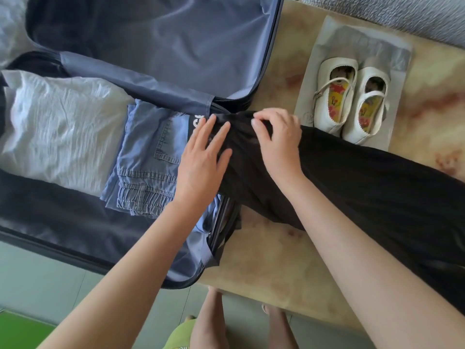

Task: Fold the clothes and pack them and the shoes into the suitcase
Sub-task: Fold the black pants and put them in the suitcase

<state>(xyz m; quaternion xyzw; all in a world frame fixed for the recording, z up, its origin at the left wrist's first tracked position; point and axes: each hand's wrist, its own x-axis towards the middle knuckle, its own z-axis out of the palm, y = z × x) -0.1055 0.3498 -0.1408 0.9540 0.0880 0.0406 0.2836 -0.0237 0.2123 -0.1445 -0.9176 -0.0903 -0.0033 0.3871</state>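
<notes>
An open suitcase (75,238) with blue lining lies on the left. Inside it rest a folded white garment (60,132) and folded blue denim shorts (143,159). A long black garment (364,187) stretches from the right across the suitcase's edge. My left hand (201,159) lies flat on the black garment's end, fingers straight. My right hand (276,139) pinches the black fabric near its upper edge with curled fingers. A pair of white strap shoes (349,99) sits on a grey bag at the upper right.
The grey shoe bag (362,41) lies flat on a beige and red marbled surface (264,260). A grey textured fabric (402,13) runs along the top right. Green-grey floor (50,280) and my own legs show at the bottom.
</notes>
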